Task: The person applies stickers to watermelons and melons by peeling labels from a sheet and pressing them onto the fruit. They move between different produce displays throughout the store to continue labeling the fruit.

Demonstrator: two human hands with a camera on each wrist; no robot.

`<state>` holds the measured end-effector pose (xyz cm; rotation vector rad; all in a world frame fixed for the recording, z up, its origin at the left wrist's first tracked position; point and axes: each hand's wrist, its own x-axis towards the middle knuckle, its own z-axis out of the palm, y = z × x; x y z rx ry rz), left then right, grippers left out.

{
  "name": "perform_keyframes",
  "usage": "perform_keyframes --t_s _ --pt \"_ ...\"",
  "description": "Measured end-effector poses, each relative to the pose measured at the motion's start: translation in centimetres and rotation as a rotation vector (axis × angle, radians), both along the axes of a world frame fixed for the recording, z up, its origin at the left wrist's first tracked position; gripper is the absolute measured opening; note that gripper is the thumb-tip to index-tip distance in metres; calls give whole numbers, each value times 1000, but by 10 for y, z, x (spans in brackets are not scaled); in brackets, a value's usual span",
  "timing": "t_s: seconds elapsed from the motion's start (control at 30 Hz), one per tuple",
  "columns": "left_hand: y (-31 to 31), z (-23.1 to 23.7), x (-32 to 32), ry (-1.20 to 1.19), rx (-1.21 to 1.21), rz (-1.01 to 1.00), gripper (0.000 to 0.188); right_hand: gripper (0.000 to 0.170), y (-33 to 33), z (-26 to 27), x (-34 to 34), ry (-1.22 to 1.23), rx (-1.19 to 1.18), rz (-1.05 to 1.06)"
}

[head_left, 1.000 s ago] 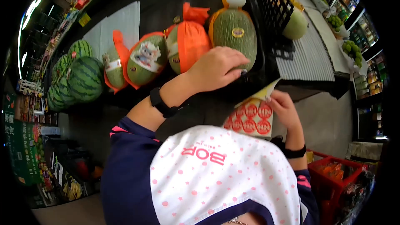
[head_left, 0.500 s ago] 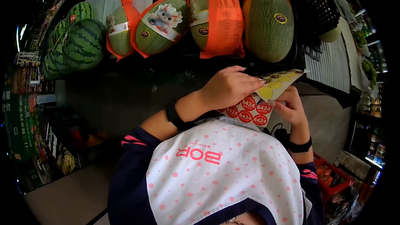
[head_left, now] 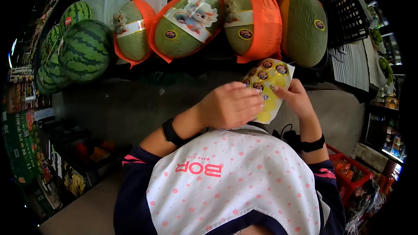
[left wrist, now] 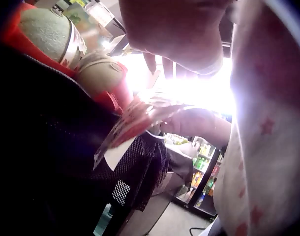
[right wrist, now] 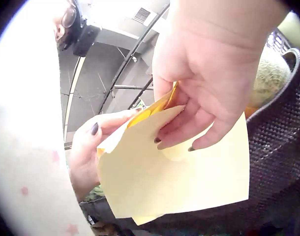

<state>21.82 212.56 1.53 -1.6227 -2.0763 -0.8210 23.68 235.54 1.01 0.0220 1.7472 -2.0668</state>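
Observation:
Sheets of round stickers (head_left: pixel 275 78) are held in front of the body, with gold-rimmed dark labels and bare yellow circles on the top one. My right hand (head_left: pixel 299 99) pinches their right side, thumb on the front; in the right wrist view its fingers (right wrist: pixel 209 113) press the plain cream back. The left hand (head_left: pixel 230 105) lies over the left part of the sheet, and in the right wrist view its thumb (right wrist: pixel 88 135) and a finger grip the left edge. Its palm hides part of the stickers. Beyond the hands stand netted melons (head_left: pixel 189 24) bearing the same round labels.
Striped watermelons (head_left: pixel 85 50) sit at the left of the display. A large melon (head_left: pixel 305 28) stands at its right, beside a black crate (head_left: pixel 344 8). A red basket (head_left: pixel 348 178) is at the lower right, and a dark shelf edge runs just past the sheets.
My left hand has come from the large melon back to the sheets. The gold-label sheet, folded back before, now faces up over the red 8424 stickers. The view has shifted, so the melons sit further right.

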Motion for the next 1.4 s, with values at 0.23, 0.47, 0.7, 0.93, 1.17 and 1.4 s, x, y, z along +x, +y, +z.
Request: perform_keyframes --t_s 0.23,0.47,0.7,0.93,1.17,1.4 --pt "-23 26 -34 -227 173 129 34 23 -69 31 -7 364 305 147" --pt "-63 7 -39 -416 327 69 28 23 -119 41 -12 414 390 227" --pt "-109 6 -48 -581 401 -53 20 25 -165 45 -15 628 585 251" --pt "-145 10 -51 -581 427 -100 18 25 -201 53 -19 852 745 279" --pt "-175 15 -55 -670 497 -105 16 14 -228 60 -34 946 705 350" --pt "-210 30 -73 -738 717 -1 10 23 -245 62 -43 899 621 444"
